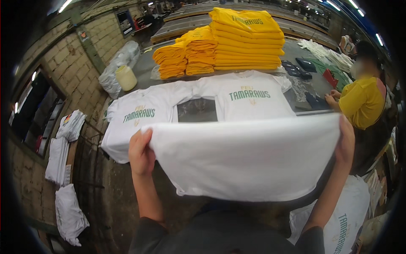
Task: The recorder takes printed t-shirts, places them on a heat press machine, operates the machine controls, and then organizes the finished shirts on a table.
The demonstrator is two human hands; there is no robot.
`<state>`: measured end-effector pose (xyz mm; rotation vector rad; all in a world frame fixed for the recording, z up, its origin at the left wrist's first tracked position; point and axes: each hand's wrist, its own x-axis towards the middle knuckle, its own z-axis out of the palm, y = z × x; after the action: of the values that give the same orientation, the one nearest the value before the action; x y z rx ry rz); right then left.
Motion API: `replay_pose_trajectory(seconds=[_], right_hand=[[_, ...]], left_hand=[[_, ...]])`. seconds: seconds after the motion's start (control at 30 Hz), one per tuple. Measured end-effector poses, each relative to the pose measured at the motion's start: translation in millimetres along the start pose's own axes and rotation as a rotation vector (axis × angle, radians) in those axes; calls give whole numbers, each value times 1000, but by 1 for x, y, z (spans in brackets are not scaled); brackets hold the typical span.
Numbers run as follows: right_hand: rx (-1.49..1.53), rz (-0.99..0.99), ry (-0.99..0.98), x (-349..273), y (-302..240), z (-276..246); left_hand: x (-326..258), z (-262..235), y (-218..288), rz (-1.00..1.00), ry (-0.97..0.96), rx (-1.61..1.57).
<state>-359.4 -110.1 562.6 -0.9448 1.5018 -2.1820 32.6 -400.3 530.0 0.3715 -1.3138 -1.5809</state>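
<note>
Stretched between my two hands is a white T-shirt (249, 158), held up by its top edge so that its plain side hangs toward me. My left hand (141, 151) grips its left corner, the fingers closed with the thumb on top. At the right corner my right hand (346, 142) is closed on the cloth, its fingertips partly hidden. Beyond it on the table lie two more white T-shirts, a left one (139, 103) and a right one (260, 95), spread flat with green and gold print facing up. The held shirt covers the lower part of the right one.
Yellow folded shirts (247, 42) are stacked at the table's far side. A cream tub (126, 78) and clear plastic bags (120, 63) stand left of them. A person in a yellow shirt (363, 99) works at the right. White shirts (57, 161) lie on a left rack, others (344, 216) lower right.
</note>
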Motion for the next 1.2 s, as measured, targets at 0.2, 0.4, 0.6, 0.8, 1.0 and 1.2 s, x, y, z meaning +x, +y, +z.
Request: replay_pose_trajectory(seconds=[0.2,0.4,0.6,0.8,1.0,1.2], right_hand=[[-101,449,-63,199,65,11],[-250,27,105,327,81,30],[-442,61,180,363,125,14],[-701,288,128,316,230,-40],[-499,713,63,265,314,-86],[-546,917,-368,226,318,-123]], left_hand=[[204,19,-81,-373,-73,190],[304,63,-90,-23,-60,4],[322,67,-154,11,-63,102],[266,54,-264,-412,23,178],[180,38,-329,-795,75,222],[130,47,-319,-844,-206,512]])
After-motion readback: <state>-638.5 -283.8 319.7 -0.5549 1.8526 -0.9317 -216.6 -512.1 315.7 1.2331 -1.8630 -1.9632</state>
